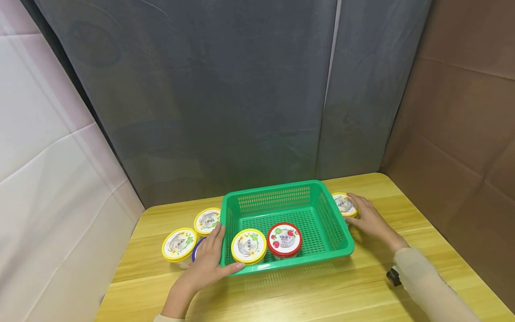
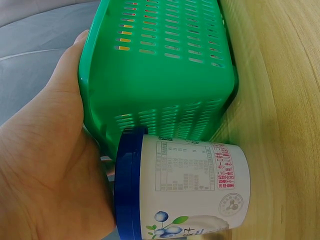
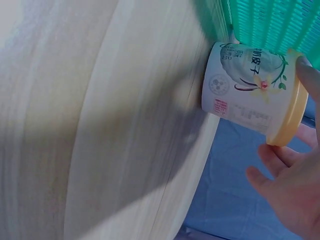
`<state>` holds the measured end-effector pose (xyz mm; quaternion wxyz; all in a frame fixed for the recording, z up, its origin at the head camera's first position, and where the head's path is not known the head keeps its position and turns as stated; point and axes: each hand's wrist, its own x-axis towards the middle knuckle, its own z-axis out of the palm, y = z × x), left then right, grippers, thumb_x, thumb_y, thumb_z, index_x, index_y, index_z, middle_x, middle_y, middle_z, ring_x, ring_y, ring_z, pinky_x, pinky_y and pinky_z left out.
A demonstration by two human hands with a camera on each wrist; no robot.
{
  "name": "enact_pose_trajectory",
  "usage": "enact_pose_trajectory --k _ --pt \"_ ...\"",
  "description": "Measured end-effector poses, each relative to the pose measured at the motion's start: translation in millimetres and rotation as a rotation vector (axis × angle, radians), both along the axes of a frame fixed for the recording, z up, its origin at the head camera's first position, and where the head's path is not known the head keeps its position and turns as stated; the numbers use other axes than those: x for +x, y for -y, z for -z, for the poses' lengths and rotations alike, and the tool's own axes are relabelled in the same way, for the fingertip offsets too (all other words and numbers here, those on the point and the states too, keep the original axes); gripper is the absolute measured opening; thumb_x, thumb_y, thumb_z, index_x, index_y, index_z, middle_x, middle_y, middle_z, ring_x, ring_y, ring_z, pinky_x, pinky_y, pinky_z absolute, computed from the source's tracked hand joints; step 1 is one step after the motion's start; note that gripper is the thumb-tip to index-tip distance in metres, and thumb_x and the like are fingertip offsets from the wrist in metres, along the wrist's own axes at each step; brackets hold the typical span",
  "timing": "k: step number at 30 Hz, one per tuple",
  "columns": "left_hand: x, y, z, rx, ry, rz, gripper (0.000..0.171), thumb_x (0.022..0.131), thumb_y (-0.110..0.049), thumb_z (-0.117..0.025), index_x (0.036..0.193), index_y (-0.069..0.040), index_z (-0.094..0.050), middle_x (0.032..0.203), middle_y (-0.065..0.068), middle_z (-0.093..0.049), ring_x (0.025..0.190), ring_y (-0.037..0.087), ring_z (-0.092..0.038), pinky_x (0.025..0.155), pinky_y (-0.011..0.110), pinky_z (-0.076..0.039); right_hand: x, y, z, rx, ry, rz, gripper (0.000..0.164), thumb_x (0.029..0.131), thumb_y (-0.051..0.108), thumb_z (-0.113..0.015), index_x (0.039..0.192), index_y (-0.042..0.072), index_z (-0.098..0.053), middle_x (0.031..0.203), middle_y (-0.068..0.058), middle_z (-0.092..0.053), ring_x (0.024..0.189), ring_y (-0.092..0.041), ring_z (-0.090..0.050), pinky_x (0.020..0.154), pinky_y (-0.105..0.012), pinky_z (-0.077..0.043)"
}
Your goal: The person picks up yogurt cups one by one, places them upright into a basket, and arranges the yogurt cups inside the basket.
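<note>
My right hand point(image 1: 369, 220) grips a yellow-lidded tub point(image 1: 343, 205) by its lid, thumb on one side and fingers on the other. That tub is upright, right beside the right wall of a green plastic basket point(image 1: 306, 260). My left hand point(image 1: 204, 258) rests on the basket's front left corner, thumb along the front rim and fingers stretched along the left rim. Inside the basket stand another yellow-lidded tub point(image 1: 249, 246) and a red-lidded tub point(image 1: 284, 240) with strawberry pictures. A blue-lidded tub point(image 2: 195, 185) with blueberry pictures stands under my left palm, mostly hidden in the head view.
Two more yellow-lidded tubs, one nearer point(image 1: 179, 244) and one farther back point(image 1: 207, 221), stand left of the basket on the wooden table point(image 1: 138, 268). A small black object point(image 1: 394, 277) lies by my right sleeve. Grey, white and brown cloth walls surround the table.
</note>
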<state>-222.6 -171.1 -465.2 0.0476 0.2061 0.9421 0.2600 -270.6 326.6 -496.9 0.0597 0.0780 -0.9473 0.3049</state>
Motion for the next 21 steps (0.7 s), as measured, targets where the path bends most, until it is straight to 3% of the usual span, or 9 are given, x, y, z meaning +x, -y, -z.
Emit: enact_pose_trajectory --k 21 --pt "-1.4 1.2 3.1 0.005 -0.011 0.001 0.118 0.081 -0.066 -0.067 0.158 0.002 -0.008 0.167 0.020 -0.003 0.154 0.042 -0.008 0.119 0.068 -0.012 3.8 -3.5 -5.2 0.011 -0.076 0.045 0.087 0.092 0.041 -0.068 0.154 0.000 -0.024 0.154 -0.031 -0.031 0.139 -0.051 -0.030 0.108 -0.070 -0.030"
